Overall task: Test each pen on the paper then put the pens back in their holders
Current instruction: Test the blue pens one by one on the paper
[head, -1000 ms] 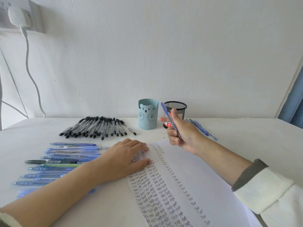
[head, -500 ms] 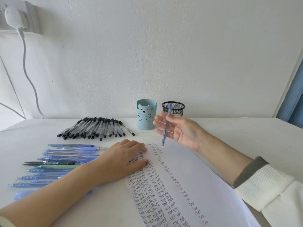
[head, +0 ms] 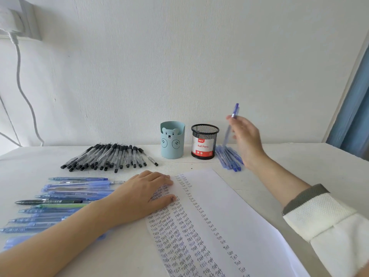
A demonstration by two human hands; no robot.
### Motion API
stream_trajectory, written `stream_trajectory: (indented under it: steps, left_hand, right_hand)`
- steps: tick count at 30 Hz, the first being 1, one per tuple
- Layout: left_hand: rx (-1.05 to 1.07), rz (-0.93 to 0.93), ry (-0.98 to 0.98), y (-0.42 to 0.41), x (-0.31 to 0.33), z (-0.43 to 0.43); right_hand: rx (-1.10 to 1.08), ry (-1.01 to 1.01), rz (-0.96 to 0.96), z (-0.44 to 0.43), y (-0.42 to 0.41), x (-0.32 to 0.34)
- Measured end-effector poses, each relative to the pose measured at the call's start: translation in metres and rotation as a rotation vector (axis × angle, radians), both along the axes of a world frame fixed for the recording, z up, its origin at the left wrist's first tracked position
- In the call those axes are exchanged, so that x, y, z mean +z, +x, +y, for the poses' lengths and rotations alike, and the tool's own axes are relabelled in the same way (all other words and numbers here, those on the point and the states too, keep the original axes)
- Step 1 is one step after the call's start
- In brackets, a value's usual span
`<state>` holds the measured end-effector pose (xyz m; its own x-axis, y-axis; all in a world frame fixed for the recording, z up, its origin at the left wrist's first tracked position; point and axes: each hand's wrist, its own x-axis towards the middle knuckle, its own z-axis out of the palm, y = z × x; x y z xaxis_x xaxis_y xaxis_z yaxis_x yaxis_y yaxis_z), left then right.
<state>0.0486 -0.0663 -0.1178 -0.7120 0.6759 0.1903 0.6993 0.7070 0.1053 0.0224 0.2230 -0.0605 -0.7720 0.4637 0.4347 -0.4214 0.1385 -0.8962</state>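
My right hand [head: 246, 139] holds a blue pen [head: 229, 126] nearly upright, its tip pointing down just above a small pile of blue pens [head: 229, 157] lying right of the black mesh holder [head: 204, 143]. The light blue bear holder [head: 172, 142] stands left of the mesh one. My left hand [head: 145, 193] rests flat on the upper left of the white paper [head: 229, 216], which is covered with rows of the handwritten word "Test". Neither holder shows a pen sticking out.
A fan of black-capped pens [head: 107, 156] lies behind my left hand. A row of blue pens with one black and one green [head: 60, 198] lies at the left. A white charger cable [head: 22, 92] hangs on the wall. The table's right edge runs beside a blue curtain [head: 355, 108].
My right hand has carried the blue pen away from the paper, up and to the right, past the mesh holder to above the pile of blue pens. My left hand stayed put.
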Motion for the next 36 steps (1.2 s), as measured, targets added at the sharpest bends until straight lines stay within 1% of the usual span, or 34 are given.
stream_trajectory:
  steps: [2, 3, 5, 10, 13, 15, 21, 23, 25, 26, 27, 28, 30, 31, 32, 33, 35, 36]
  left_hand:
    - [-0.002, 0.000, -0.001, 0.000, 0.000, 0.000]
    - [-0.001, -0.003, -0.002, 0.001, 0.000, 0.000]
    - [-0.002, -0.008, 0.000, 0.001, 0.000, 0.000]
    - [-0.005, -0.010, 0.000, 0.001, 0.001, 0.002]
    - [-0.004, -0.009, -0.006, 0.003, 0.002, 0.002]
    - [0.001, -0.010, -0.008, 0.002, 0.003, 0.002]
    - [0.008, -0.017, -0.014, 0.005, 0.005, 0.001]
    - [0.002, -0.046, 0.000, 0.007, 0.008, 0.003]
    - [0.032, -0.104, 0.068, 0.005, 0.013, 0.006]
    - [0.067, -0.096, 0.101, -0.001, 0.014, 0.004]
    - [0.109, -0.036, 0.115, -0.009, 0.016, -0.002]
    - [0.174, 0.049, 0.109, -0.018, 0.018, -0.010]
    - [0.337, 0.201, 0.027, -0.034, 0.025, -0.031]
    - [0.399, 0.216, -0.049, -0.038, 0.030, -0.039]
    - [0.438, 0.173, -0.116, -0.039, 0.034, -0.044]
    - [0.455, 0.073, -0.170, -0.038, 0.039, -0.047]
    - [0.452, -0.099, -0.216, -0.034, 0.046, -0.045]
    - [0.446, -0.133, -0.222, -0.033, 0.047, -0.045]
  right_hand:
    - [-0.174, 0.055, 0.070, 0.025, 0.000, -0.005]
    - [-0.215, 0.069, 0.058, 0.036, -0.001, -0.010]
    - [-0.267, 0.118, -0.040, 0.053, -0.001, -0.023]
    - [-0.434, 0.357, -0.310, 0.069, -0.005, -0.048]
    - [-0.452, 0.491, -0.544, 0.070, -0.008, -0.053]
    - [-0.445, 0.576, -0.648, 0.068, -0.006, -0.054]
    - [-0.457, 0.682, -0.737, 0.059, -0.006, -0.055]
    - [-0.444, 0.691, -0.722, 0.060, -0.007, -0.056]
    - [-0.435, 0.714, -0.699, 0.062, -0.008, -0.058]
    - [-0.437, 0.722, -0.679, 0.062, -0.009, -0.059]
    - [-0.452, 0.733, -0.639, 0.062, -0.010, -0.059]
    - [-0.482, 0.755, -0.570, 0.060, -0.011, -0.060]
    - [-0.540, 0.830, -0.334, 0.056, -0.013, -0.058]
    - [-0.539, 0.855, -0.198, 0.051, -0.013, -0.056]
    - [-0.501, 0.863, -0.092, 0.044, -0.012, -0.053]
    - [-0.431, 0.858, -0.030, 0.034, -0.012, -0.050]
    - [-0.243, 0.834, -0.013, 0.014, -0.009, -0.047]
    - [-0.143, 0.833, -0.017, 0.004, -0.007, -0.047]
